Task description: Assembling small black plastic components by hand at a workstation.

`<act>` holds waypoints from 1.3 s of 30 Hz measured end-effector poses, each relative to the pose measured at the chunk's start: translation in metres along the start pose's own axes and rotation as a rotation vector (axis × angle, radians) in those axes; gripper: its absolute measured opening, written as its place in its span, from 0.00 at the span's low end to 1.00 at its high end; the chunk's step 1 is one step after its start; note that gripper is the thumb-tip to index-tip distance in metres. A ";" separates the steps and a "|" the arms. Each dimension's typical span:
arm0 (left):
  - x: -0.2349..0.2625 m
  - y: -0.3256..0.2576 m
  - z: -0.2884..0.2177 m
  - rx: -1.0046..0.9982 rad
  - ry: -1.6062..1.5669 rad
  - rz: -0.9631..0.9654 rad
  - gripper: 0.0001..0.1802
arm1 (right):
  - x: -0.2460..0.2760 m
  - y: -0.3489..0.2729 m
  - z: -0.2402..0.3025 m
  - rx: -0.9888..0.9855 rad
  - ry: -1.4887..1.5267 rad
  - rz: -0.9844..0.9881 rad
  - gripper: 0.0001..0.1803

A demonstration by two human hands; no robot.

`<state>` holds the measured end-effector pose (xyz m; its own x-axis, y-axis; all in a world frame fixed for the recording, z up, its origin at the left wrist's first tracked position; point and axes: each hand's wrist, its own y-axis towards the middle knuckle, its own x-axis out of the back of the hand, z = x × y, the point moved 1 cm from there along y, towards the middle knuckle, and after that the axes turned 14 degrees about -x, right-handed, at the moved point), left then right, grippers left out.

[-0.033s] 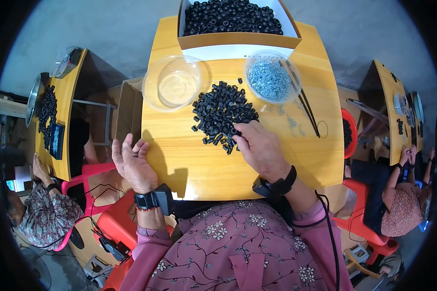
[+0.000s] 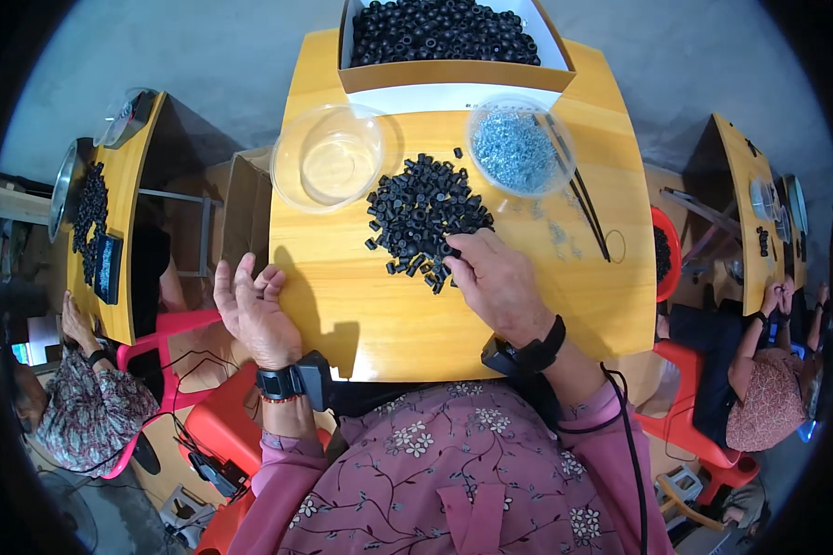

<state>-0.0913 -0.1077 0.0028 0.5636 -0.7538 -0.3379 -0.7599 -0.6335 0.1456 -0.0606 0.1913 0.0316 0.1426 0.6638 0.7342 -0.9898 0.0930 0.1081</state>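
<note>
A heap of small black cylindrical plastic pieces (image 2: 423,208) lies in the middle of the yellow wooden table (image 2: 407,333). At its lower right edge is my right hand (image 2: 500,282), thumb and forefinger pinched together by the pieces; what sits between the fingertips is too small to make out. My left hand (image 2: 257,314) rests by the table's left edge, palm turned up, fingers apart and slightly curled, holding nothing. Behind the heap stand a clear round plastic tub (image 2: 329,159) on the left and another tub filled with small pale-blue metallic bits (image 2: 512,153) on the right.
A cardboard box (image 2: 463,78) of round black parts occupies the table's far end. Two thin black rods (image 2: 583,199) lean by the right tub, close to scattered small bits. A red basin (image 2: 665,254) stands off the right edge. People sit at tables on both sides.
</note>
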 end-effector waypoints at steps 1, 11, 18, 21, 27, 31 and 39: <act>-0.004 -0.003 -0.002 -0.025 0.013 0.048 0.23 | 0.000 0.000 -0.001 0.004 0.046 -0.014 0.12; -0.056 -0.067 -0.025 0.163 -0.013 0.709 0.11 | 0.031 -0.021 0.010 -0.331 0.671 0.226 0.11; -0.090 -0.108 -0.023 0.380 -0.199 0.931 0.14 | 0.044 -0.034 0.005 -0.421 0.778 0.342 0.10; -0.093 -0.114 -0.017 0.392 -0.174 0.967 0.13 | 0.040 -0.040 -0.002 -0.446 0.823 0.406 0.10; -0.096 -0.122 -0.019 0.426 -0.102 1.015 0.13 | 0.040 -0.048 -0.011 -0.521 0.974 0.525 0.12; -0.092 -0.124 -0.024 0.300 -0.006 1.091 0.21 | 0.037 -0.052 -0.021 -0.517 1.035 0.535 0.13; -0.092 -0.127 -0.033 -0.201 0.206 1.444 0.35 | 0.041 -0.061 -0.023 -0.512 1.095 0.640 0.25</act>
<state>-0.0359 0.0361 0.0455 -0.5798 -0.7393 0.3423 -0.6438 0.6733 0.3637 0.0057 0.2299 0.0396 -0.1752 0.9142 -0.3654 -0.8059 -0.3463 -0.4801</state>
